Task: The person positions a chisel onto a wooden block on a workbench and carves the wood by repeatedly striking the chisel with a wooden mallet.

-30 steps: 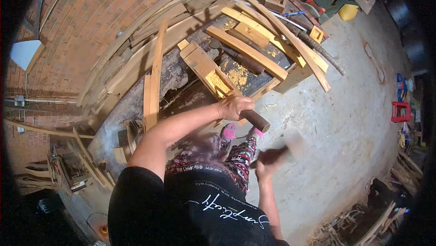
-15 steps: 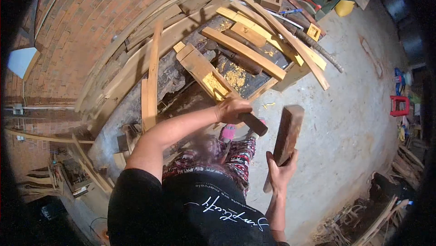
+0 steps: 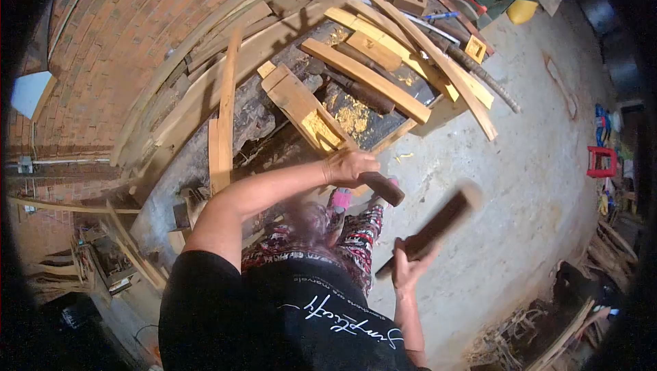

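Observation:
My left hand [image 3: 350,167] is closed around a dark wooden tool handle [image 3: 383,189]. The handle's end points down and right; the tool's other end is hidden by my fingers and the wood. Right by that hand lies a thick wooden piece [image 3: 291,92] with a pale hollow cut into it, holding yellow shavings. Out to the right, my right hand [image 3: 413,267] grips a long, dark wooden mallet [image 3: 438,220], its far end smeared by motion and apart from the tool handle.
Wooden bars [image 3: 366,80] and shavings [image 3: 351,116] cover the low bench. A long strip of wood [image 3: 428,49] lies across its right side. Boards lean along the brick wall [image 3: 137,42]. A red stool [image 3: 602,161] stands far right on the concrete floor [image 3: 527,186].
My right hand has tilted the mallet from nearly upright to slanting up and right, and shifted slightly left. My left hand stays nearly in place on the tool handle.

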Demonstrator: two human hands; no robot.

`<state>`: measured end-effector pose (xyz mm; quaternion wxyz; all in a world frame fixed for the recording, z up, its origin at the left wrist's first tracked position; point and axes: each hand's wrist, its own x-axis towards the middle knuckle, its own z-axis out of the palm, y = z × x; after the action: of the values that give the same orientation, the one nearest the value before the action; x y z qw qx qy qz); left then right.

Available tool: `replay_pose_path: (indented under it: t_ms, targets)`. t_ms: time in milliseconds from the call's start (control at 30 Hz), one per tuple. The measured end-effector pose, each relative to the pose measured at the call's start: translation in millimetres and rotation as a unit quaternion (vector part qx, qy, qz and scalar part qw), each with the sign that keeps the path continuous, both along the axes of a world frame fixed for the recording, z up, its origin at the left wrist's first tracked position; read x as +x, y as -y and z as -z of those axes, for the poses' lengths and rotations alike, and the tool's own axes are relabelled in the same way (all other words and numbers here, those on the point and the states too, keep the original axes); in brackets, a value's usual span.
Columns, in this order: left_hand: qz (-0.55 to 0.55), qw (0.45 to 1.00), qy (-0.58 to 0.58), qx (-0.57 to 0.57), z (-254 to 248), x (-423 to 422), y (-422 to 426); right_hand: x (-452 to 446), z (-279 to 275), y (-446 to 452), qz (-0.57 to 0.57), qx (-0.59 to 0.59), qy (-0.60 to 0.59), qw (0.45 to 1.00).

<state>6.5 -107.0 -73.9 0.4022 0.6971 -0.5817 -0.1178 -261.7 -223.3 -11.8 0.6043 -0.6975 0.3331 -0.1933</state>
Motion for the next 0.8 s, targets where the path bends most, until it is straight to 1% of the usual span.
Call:
replay_pose_path:
  t_ms: [67,100,167,200,233,267,300,333,367,433,467,500,567,600,633,700,733,767,800]
  targets:
    - [0.017,1.000,-0.020,0.001,3.4,1.2,0.6,-20.9,28.9,-0.2,0.016,0.017,0.063,0.998]
    - [0.017,1.000,-0.018,0.001,-1.6,1.9,0.3,-17.4,32.1,-2.9,-0.008,-0.025,0.088,0.996]
    - [0.006,0.998,-0.026,0.052,-11.7,2.0,0.8,-5.9,46.0,-14.6,-0.027,0.053,0.088,0.994]
    - [0.006,0.998,-0.025,0.050,-10.5,-0.4,0.5,18.3,19.0,-7.0,-0.098,-0.041,-0.142,0.984]
    - [0.002,0.999,-0.030,0.030,-9.1,-1.1,0.6,20.1,16.2,-4.1,-0.079,-0.013,-0.098,0.992]
    - [-0.008,0.999,-0.030,0.008,-6.8,4.8,2.3,24.5,12.2,5.1,-0.075,0.002,-0.086,0.993]
    - [-0.012,0.999,-0.033,0.009,-2.1,4.0,0.9,17.6,3.1,9.6,-0.069,0.023,-0.085,0.994]
    - [-0.010,0.999,-0.027,0.031,0.7,3.1,0.6,19.7,-9.3,10.9,-0.049,-0.082,-0.045,0.994]
    - [-0.007,0.998,-0.018,0.052,2.4,4.2,1.7,14.0,-15.7,5.5,0.014,0.035,-0.002,0.999]
    - [0.001,0.998,-0.027,0.055,-0.1,5.0,1.7,-3.1,8.5,-3.5,0.022,0.039,0.108,0.993]
    - [-0.003,0.999,-0.019,0.048,2.6,4.8,2.2,1.0,16.6,-3.0,-0.021,-0.052,0.068,0.996]
    - [-0.007,0.999,-0.010,0.040,5.0,5.5,3.3,5.1,24.9,-2.6,-0.057,-0.144,0.033,0.987]
    - [0.002,0.999,-0.021,0.045,7.5,8.3,4.9,29.1,28.3,-5.8,-0.100,-0.096,-0.117,0.983]
    - [0.011,0.998,-0.032,0.052,8.2,11.1,6.5,30.3,26.4,-1.0,-0.085,-0.036,-0.158,0.983]
    - [-0.020,0.998,-0.041,0.048,-0.4,5.9,7.1,35.5,21.9,6.2,-0.086,-0.043,-0.151,0.984]
    - [0.029,0.995,-0.050,0.084,-0.4,11.4,5.8,26.0,-1.0,8.9,-0.030,-0.072,-0.106,0.991]
    - [0.033,0.994,-0.053,0.085,4.3,8.1,5.9,23.2,-14.5,12.3,-0.017,-0.062,-0.114,0.991]
    - [-0.003,0.997,-0.029,0.076,9.2,7.4,5.5,14.3,-9.9,17.5,0.000,-0.122,-0.108,0.987]
    - [-0.040,0.997,-0.003,0.066,12.6,8.1,3.9,10.3,-18.1,18.3,0.024,-0.091,-0.089,0.992]
